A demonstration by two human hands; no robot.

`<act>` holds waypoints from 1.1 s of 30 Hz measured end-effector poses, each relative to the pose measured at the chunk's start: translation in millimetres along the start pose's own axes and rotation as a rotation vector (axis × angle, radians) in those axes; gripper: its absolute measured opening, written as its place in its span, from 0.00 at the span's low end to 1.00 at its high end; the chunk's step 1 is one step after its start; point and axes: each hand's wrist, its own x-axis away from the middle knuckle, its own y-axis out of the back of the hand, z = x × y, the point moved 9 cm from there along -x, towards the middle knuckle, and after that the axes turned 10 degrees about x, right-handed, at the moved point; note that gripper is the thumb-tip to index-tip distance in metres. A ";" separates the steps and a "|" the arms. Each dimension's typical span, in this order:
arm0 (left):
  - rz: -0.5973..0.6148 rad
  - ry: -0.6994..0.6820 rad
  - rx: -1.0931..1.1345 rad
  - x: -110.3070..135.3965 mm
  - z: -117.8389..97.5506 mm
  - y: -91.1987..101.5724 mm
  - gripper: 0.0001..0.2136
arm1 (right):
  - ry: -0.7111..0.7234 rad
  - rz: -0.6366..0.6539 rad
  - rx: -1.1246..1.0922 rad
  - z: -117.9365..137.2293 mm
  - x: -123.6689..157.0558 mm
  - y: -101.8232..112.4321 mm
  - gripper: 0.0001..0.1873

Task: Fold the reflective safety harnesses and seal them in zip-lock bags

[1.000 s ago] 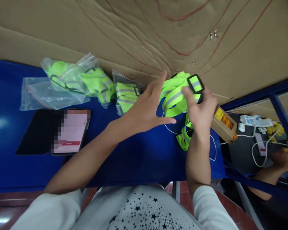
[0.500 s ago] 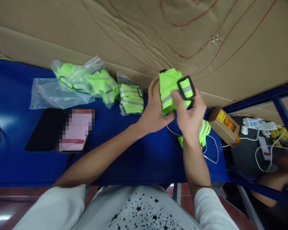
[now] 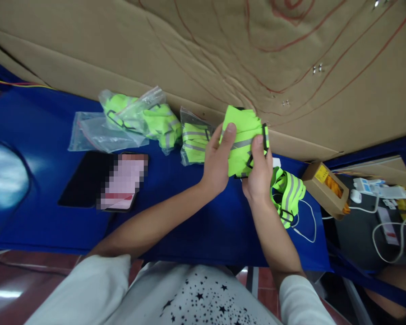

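Observation:
A folded neon-yellow reflective strap (image 3: 242, 140) with grey stripes and black buckles is held up above the table by both hands. My left hand (image 3: 219, 158) grips its left side, thumb pressed on the front. My right hand (image 3: 260, 174) closes on the lower right side, thumb beside a black buckle. Behind my right wrist lies a loose reflective strap (image 3: 291, 192) with a black buckle. Left of my left hand, a bagged folded strap (image 3: 194, 142) leans near the cardboard. Further left are more neon straps in a clear bag (image 3: 160, 124).
On the blue table (image 3: 182, 225) lie a flat clear bag (image 3: 98, 135), a dark flat pad (image 3: 86, 180) and a phone (image 3: 125, 180). A brown box (image 3: 325, 189) and white cable (image 3: 313, 221) are at right. Cardboard (image 3: 189, 54) rises behind; a blue frame and another person's arm (image 3: 392, 289) stand right.
The folded strap has turned so its striped face shows, and the large buckle now sits edge-on at its right. My left thumb has moved onto the front. The view has shifted left.

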 end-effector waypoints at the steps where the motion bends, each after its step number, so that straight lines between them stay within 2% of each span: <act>1: 0.025 0.013 -0.016 1.2 -0.7 -4.0 0.18 | -0.009 -0.009 -0.050 2.6 1.0 2.0 0.34; 4: 0.129 0.010 -0.116 2.4 -5.3 -12.6 0.21 | -0.036 0.013 -0.152 11.4 7.0 3.0 0.32; 7: 0.208 -0.152 -0.379 -1.0 -17.4 -11.6 0.26 | -0.039 0.048 -0.113 17.3 16.4 0.2 0.26; 10: 0.312 -0.298 -0.630 -4.5 -20.2 -15.1 0.31 | 0.034 0.032 0.010 23.3 22.6 0.9 0.23; 13: 0.390 -0.326 -0.790 -11.2 -24.0 -18.3 0.31 | 0.160 -0.096 0.192 34.8 20.3 13.4 0.21; 15: 0.411 -0.351 -0.948 -17.9 -43.0 -11.8 0.31 | 0.228 -0.216 0.333 42.8 17.1 27.3 0.21; 16: 0.406 -0.354 -1.040 -21.9 -58.2 -2.3 0.31 | 0.250 -0.260 0.405 44.7 15.7 34.0 0.20; 18: 0.322 -0.322 -1.255 -30.9 -99.0 34.1 0.31 | 0.249 -0.272 0.532 39.0 13.5 46.0 0.20; 19: 0.216 -0.296 -1.379 -34.5 -125.1 61.4 0.29 | 0.217 -0.237 0.576 29.5 13.0 51.5 0.20; 21: -0.090 -0.210 -1.659 -34.4 -180.9 126.0 0.24 | 0.094 -0.128 0.610 -2.4 16.2 63.3 0.21; 23: -0.390 0.002 -1.920 -24.8 -223.0 191.6 0.23 | -0.076 -0.025 0.589 -44.0 26.9 75.4 0.23; 24: -0.484 0.166 -1.966 -18.9 -233.2 222.2 0.25 | -0.153 0.015 0.563 -64.2 34.3 80.0 0.25; 25: -0.505 0.242 -1.965 -16.1 -238.1 242.8 0.26 | -0.213 0.038 0.524 -81.7 42.0 83.6 0.26; 28: -0.514 0.320 -1.906 -21.4 -236.5 279.6 0.27 | -0.316 0.065 0.396 -116.9 61.9 85.4 0.28; 33: -0.616 0.257 -1.822 -38.3 -233.1 303.2 0.33 | -0.356 0.121 0.302 -132.8 76.2 74.3 0.28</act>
